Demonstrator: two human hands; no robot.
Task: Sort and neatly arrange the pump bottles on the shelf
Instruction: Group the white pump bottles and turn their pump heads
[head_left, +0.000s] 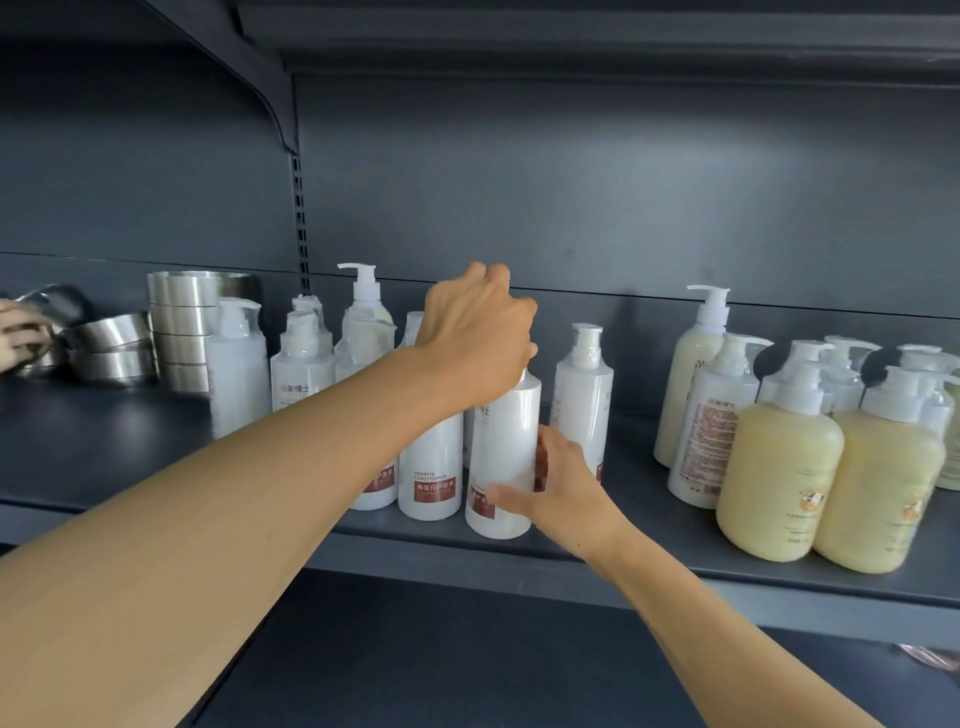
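A white pump bottle (506, 452) with a red label stands near the front edge of the dark grey shelf (675, 525). My left hand (475, 338) grips its pump top from above and hides it. My right hand (558, 483) holds the lower body of the same bottle, thumb across the front. More white pump bottles (430, 483) stand in a cluster to the left and behind, and one (584, 395) stands to the right. Yellow pump bottles (779, 478) are grouped at the right end.
Stacked steel bowls and tins (182, 332) sit at the left of the shelf. Another person's hand (21, 332) touches a bowl at the far left edge. A bracket and an upper shelf hang overhead. A lower shelf lies below.
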